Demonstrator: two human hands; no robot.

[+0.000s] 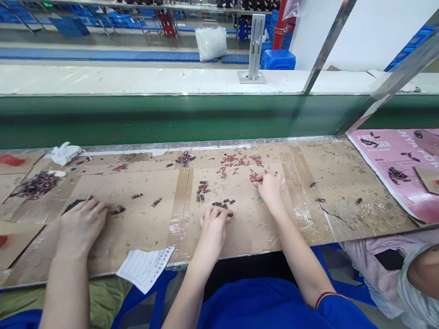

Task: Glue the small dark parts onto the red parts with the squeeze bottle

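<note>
My left hand (pixel 214 229) rests on the cardboard with fingers bent and close together, at the edge of a few small dark pieces (pixel 224 203). What its fingertips hold, if anything, is too small to name. My right hand (pixel 271 190) is closed in a pinch beside some small red pieces (pixel 253 176), and its fingertips hide what is between them. A tiny blue thing (pixel 259 197) shows just below it. Scattered red pieces (pixel 230 159) lie beyond my hands. Between them and my left hand is a small pile of red-and-dark pieces (pixel 202 190).
A co-worker's hand (pixel 81 222) works at the left over the cardboard-covered table (pixel 157 224). A larger heap of dark pieces (pixel 38 185) and a white glove (pixel 65 153) lie farther left. A paper slip (pixel 146 268) overhangs the front edge. A pink printed sheet (pixel 382 178) covers the right.
</note>
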